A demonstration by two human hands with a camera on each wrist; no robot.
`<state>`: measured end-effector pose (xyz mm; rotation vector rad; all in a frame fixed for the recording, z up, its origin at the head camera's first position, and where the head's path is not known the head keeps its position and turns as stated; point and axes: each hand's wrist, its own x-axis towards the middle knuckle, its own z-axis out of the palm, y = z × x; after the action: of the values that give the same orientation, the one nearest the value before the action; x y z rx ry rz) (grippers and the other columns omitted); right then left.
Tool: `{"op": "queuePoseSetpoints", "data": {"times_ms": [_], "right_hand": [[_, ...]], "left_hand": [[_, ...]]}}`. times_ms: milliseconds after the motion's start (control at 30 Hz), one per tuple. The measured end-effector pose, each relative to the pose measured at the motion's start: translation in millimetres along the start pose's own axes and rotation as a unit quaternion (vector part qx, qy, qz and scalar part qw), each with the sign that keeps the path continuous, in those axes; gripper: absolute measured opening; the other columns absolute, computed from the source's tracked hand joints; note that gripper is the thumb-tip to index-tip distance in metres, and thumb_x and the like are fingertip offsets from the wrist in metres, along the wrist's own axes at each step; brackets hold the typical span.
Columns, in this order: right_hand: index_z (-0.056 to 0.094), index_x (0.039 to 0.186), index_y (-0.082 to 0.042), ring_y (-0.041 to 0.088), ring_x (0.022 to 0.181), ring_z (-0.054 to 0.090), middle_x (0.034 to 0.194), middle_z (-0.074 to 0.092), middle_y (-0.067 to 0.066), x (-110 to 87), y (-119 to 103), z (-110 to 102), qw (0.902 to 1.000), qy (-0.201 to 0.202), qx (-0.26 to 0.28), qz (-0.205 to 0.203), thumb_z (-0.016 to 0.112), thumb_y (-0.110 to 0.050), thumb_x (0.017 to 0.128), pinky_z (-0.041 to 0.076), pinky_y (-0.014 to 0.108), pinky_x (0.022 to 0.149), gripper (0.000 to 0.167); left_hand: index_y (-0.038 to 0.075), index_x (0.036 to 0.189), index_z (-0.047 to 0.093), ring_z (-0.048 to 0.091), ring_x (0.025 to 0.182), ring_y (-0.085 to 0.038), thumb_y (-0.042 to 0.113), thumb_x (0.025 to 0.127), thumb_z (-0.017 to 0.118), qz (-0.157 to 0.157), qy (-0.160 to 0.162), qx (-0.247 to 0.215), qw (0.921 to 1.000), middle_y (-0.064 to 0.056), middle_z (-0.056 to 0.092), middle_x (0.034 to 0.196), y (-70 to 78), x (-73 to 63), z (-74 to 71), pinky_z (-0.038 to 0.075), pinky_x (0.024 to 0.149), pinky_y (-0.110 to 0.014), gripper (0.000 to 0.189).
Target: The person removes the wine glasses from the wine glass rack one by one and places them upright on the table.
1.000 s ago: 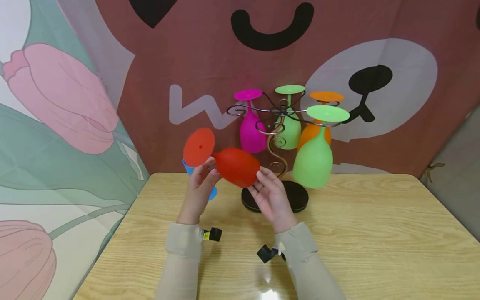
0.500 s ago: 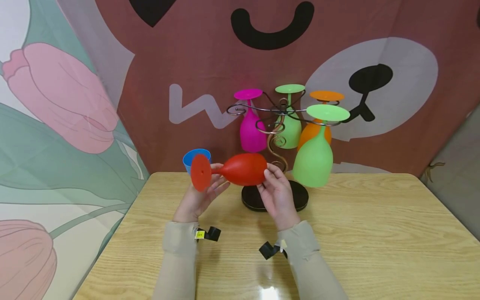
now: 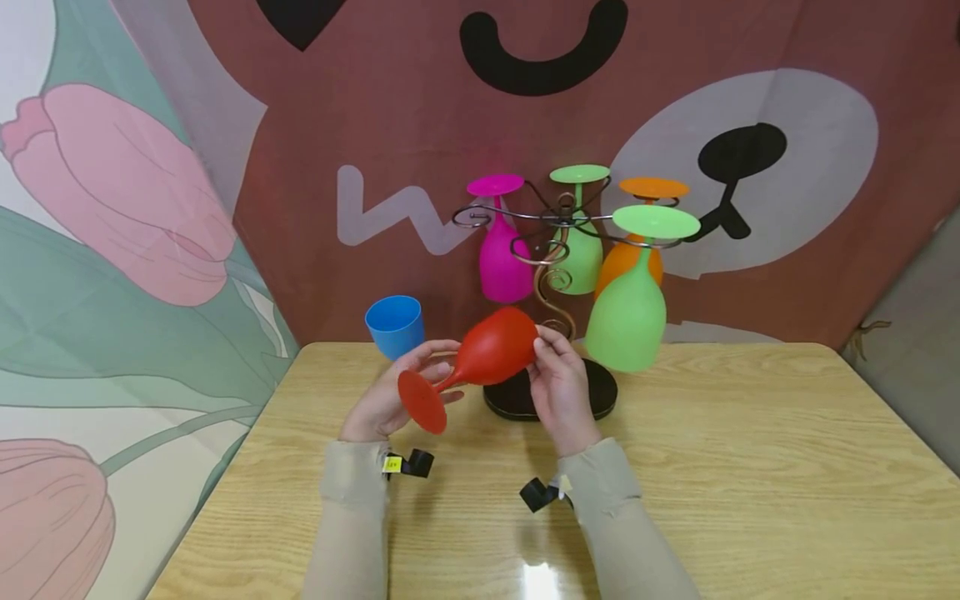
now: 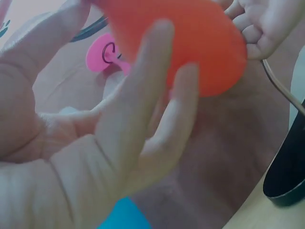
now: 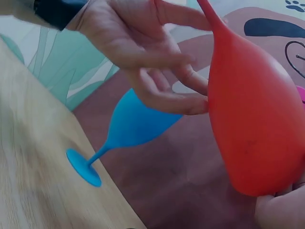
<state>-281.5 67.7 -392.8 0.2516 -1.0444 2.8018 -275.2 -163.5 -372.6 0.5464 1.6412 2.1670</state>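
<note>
A red plastic wine glass (image 3: 497,346) is held in the air above the table, tilted with its foot low toward the left. My right hand (image 3: 562,387) pinches it at the rim of the bowl. Loosely spread, the fingers of my left hand (image 3: 375,408) lie behind the stem and lower bowl. In the right wrist view, left fingertips touch the side of the red bowl (image 5: 252,114). Behind my left hand a blue wine glass (image 3: 396,329) stands upright on the table, its foot hidden in the head view but visible in the right wrist view.
A metal glass rack (image 3: 566,221) with a round black base (image 3: 600,392) stands behind my hands. Upside down on it hang a magenta glass (image 3: 505,262), two green glasses (image 3: 628,321) and an orange glass (image 3: 652,190). The wooden table (image 3: 750,467) ends at a printed cloth.
The red wine glass has turned so its foot swung downward from the upper left. My left hand has loosened from the stem, while my right has kept its hold at the rim.
</note>
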Motion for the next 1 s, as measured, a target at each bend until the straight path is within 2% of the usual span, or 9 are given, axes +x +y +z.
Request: {"op": "queuePoseSetpoints", "data": {"times_ms": [167, 300, 400, 533, 800, 1000], "right_hand": [[0.074, 0.094, -0.013, 0.011, 0.079, 0.059, 0.092, 0.066, 0.000, 0.1, 3, -3, 0.9995, -0.004, -0.026, -0.017, 0.045, 0.008, 0.102, 0.047, 0.022, 0.077, 0.037], [0.076, 0.094, -0.014, 0.011, 0.084, 0.062, 0.095, 0.069, -0.001, 0.6, 6, -4, 0.9979, -0.003, -0.055, -0.033, 0.048, 0.009, 0.101, 0.049, 0.021, 0.080, 0.036], [0.076, 0.095, -0.014, 0.012, 0.089, 0.063, 0.096, 0.071, -0.001, 1.4, 9, -5, 0.9959, 0.000, -0.078, -0.045, 0.051, 0.009, 0.099, 0.050, 0.023, 0.085, 0.034], [0.075, 0.095, -0.013, 0.013, 0.093, 0.064, 0.096, 0.071, -0.001, 1.4, 12, -5, 0.9924, 0.003, -0.111, -0.053, 0.053, 0.009, 0.098, 0.050, 0.024, 0.088, 0.031], [0.074, 0.099, -0.010, 0.014, 0.095, 0.065, 0.099, 0.072, 0.001, -2.6, 15, -1, 0.9908, -0.026, -0.126, -0.042, 0.055, 0.008, 0.098, 0.053, 0.026, 0.091, 0.027], [0.074, 0.103, -0.008, 0.015, 0.096, 0.064, 0.100, 0.071, 0.001, -5.3, 16, 4, 0.9888, -0.042, -0.137, -0.043, 0.056, 0.007, 0.098, 0.054, 0.026, 0.092, 0.024]], "left_hand": [[0.005, 0.153, 0.037, 0.068, 0.113, -0.032, 0.015, 0.098, 0.068, -0.058, -0.023, 0.045, 0.9970, -0.022, 0.052, 0.144, -4.9, 1.4, -7.4, 0.058, 0.093, -0.038, 0.065], [0.008, 0.155, 0.035, 0.068, 0.113, -0.037, 0.006, 0.098, 0.065, -0.084, -0.027, 0.093, 0.9917, -0.024, 0.050, 0.146, -7.0, 3.7, -9.3, 0.054, 0.098, -0.048, 0.065], [0.010, 0.155, 0.037, 0.069, 0.110, -0.035, 0.007, 0.095, 0.068, -0.094, -0.015, 0.128, 0.9871, -0.024, 0.051, 0.146, -9.0, 5.3, -9.9, 0.054, 0.096, -0.052, 0.068], [0.012, 0.155, 0.038, 0.069, 0.108, -0.031, 0.009, 0.094, 0.071, -0.105, -0.001, 0.163, 0.9810, -0.023, 0.052, 0.144, -10.6, 5.8, -10.0, 0.058, 0.091, -0.049, 0.070], [0.018, 0.157, 0.034, 0.069, 0.104, -0.031, 0.014, 0.093, 0.074, -0.125, 0.021, 0.184, 0.9746, -0.021, 0.052, 0.142, -10.7, 6.4, -9.1, 0.061, 0.084, -0.048, 0.076], [0.021, 0.157, 0.033, 0.065, 0.111, -0.032, 0.021, 0.096, 0.071, -0.123, 0.031, 0.200, 0.9715, -0.019, 0.050, 0.143, -9.7, 5.1, -9.5, 0.061, 0.084, -0.048, 0.072]]}}
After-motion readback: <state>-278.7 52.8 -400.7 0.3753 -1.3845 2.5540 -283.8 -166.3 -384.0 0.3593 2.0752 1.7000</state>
